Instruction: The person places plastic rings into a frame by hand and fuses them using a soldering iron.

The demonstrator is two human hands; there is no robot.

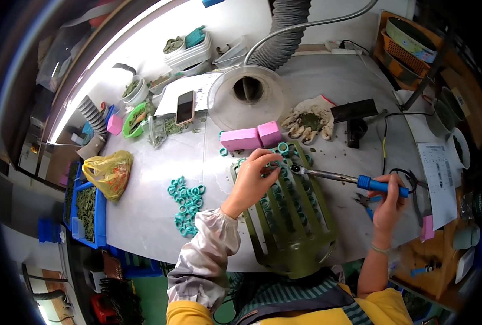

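My right hand (388, 203) grips the blue handle of a soldering iron (333, 176). Its metal shaft points left, and the tip ends close to the fingertips of my left hand (254, 176). The fingers of that hand are bent into a pinch; what lies between them is too small and covered to make out. Below both hands lies an olive-green slotted rack (297, 253), with several teal rings (301, 219) showing in and under its gaps. To the left, more teal rings (185, 205) form a loose heap on the grey table (143, 216).
Two pink blocks (241, 139), a clear funnel hood (224, 100) and a soiled glove (326, 116) lie behind the rack. Pliers (366, 201) rest by my right hand. A phone (185, 107), yellow bag (111, 174) and blue crate (101, 216) are at left.
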